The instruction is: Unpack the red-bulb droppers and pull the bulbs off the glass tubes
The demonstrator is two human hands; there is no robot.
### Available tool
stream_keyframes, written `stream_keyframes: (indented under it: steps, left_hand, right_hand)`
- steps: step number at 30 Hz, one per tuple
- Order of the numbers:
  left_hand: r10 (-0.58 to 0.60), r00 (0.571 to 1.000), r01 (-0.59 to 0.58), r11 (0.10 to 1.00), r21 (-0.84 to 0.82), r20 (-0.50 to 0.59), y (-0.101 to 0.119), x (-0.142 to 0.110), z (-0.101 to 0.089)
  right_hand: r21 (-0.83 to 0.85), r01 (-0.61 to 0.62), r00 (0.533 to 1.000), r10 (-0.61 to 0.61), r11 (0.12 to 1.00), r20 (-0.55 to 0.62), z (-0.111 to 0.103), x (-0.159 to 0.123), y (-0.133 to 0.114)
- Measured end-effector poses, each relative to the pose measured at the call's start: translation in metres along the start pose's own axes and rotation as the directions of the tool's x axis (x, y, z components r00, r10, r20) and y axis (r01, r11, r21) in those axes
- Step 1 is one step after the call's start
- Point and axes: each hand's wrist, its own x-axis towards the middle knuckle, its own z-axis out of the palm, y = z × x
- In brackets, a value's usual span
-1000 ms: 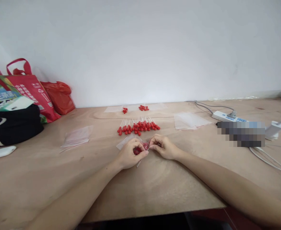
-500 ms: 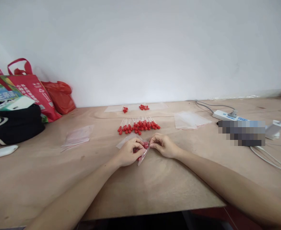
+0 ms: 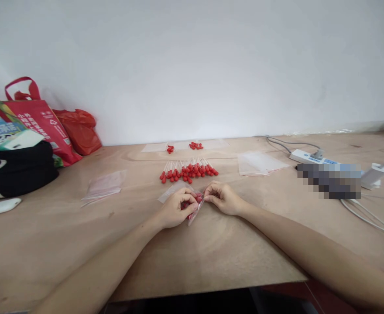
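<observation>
Between my two hands is a clear plastic bag (image 3: 193,216) with red-tipped pieces inside, partly covered by my fingers. My left hand (image 3: 178,208) is closed on the bag's left side, thumb pressing over the red ends. At the bag's right edge, my right hand (image 3: 224,198) pinches the plastic between thumb and fingers. Just beyond the hands lies a row of red-headed sticks (image 3: 188,170) with pale shafts pointing away. Farther back, two small clusters of red pieces, one on the left (image 3: 170,149) and one on the right (image 3: 196,146), rest on clear bags.
Stacks of flat clear bags lie at the left (image 3: 104,186) and right (image 3: 260,163) of the wooden table (image 3: 244,257). A power strip (image 3: 313,158) with cables and a blurred-out object are on the right. Shopping bags (image 3: 39,120), a black pouch (image 3: 25,168) and a white object (image 3: 2,206) stand left.
The view has shifted very slightly. Both hands keep their hold on the plastic bag, with hardly any visible movement.
</observation>
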Motion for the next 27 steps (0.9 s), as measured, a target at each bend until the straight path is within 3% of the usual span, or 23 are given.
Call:
stream_keyframes:
  steps: [6, 12, 15, 19, 27]
  left_hand:
    - [-0.009, 1.000, 0.009, 1.000, 0.012, -0.008, 0.004, -0.001, 0.001]
    - [0.085, 0.996, -0.083, 0.994, 0.072, -0.031, 0.002, -0.001, 0.004]
    - [0.073, 0.996, -0.069, 0.994, 0.082, -0.049, -0.002, 0.000, 0.005]
    - [0.054, 0.997, -0.052, 0.997, 0.050, -0.047, -0.005, 0.000, 0.006]
    - [0.033, 0.999, -0.033, 0.999, -0.001, -0.033, -0.001, 0.001, 0.005]
  right_hand:
    - [-0.017, -0.003, 1.000, 0.003, 1.000, -0.009, 0.000, 0.000, 0.000]
    - [-0.021, -0.006, 1.000, 0.005, 1.000, -0.014, 0.000, -0.001, 0.000]
    - [-0.100, 0.095, 0.995, -0.098, 0.990, -0.022, -0.002, -0.005, -0.004]
    - [-0.311, 0.301, 0.953, -0.290, 0.901, 0.085, -0.003, -0.008, -0.012]
    - [-0.564, 0.343, 0.924, -0.378, 0.751, 0.060, 0.004, -0.005, -0.012]
